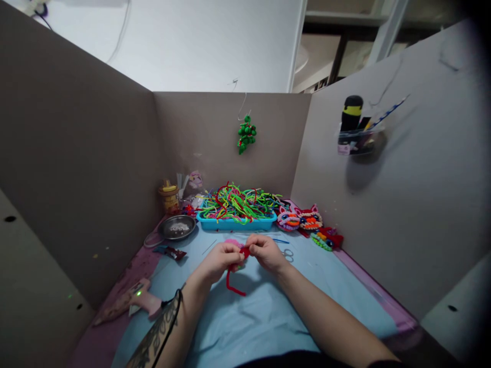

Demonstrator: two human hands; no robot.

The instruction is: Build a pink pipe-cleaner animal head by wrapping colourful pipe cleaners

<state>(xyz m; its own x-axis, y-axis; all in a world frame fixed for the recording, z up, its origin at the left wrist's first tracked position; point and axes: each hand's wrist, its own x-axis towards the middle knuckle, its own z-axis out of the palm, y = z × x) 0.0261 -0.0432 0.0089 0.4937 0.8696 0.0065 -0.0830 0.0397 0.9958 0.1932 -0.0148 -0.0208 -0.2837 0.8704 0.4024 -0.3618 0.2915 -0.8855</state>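
Observation:
Over the middle of the blue cloth, my left hand [222, 259] pinches a small pipe-cleaner piece [244, 252], red in the part between my hands and pink behind the fingers. My right hand [267, 252] is closed at the red part's other side, thumb and fingertips together on it. From below my left hand a loose red pipe-cleaner end [229, 283] hangs down and bends to the right. Much of the piece is hidden by my fingers. Scissors [287, 255] lie just right of my right hand, near a blue pipe cleaner [282, 240].
A blue tray [238, 224] heaped with pipe cleaners stands at the back. Finished pipe-cleaner faces [310, 220] sit to its right. Leftward are a metal bowl [163, 230], a wrapper [174, 252] and a pink glue gun [148, 301] with a green light. Grey panels [230, 163] enclose three sides.

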